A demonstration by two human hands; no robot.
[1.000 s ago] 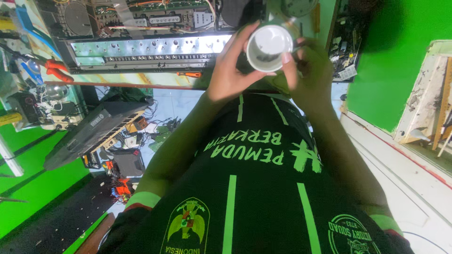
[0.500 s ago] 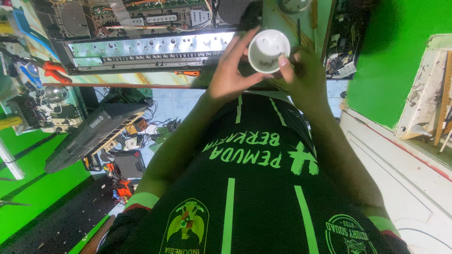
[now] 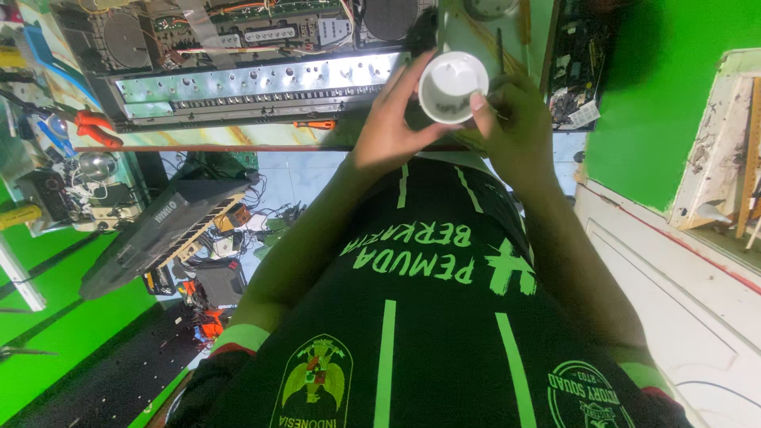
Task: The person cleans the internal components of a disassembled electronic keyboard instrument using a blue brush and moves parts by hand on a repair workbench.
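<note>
The small white cup looks like glossy glazed ceramic, smooth inside. At nine o'clock from it, the opened amplifier chassis shows bright, reflective bare metal with punched holes. At eleven o'clock, circuit boards look matt. The black jersey at six o'clock is smooth synthetic cloth with green print.

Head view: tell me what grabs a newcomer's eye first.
A white cup, held between both hands, left hand and right hand, sits top centre. Behind it, a long metal panel of an opened device stretches across the bench. Bright green walls frame the scene.
</note>
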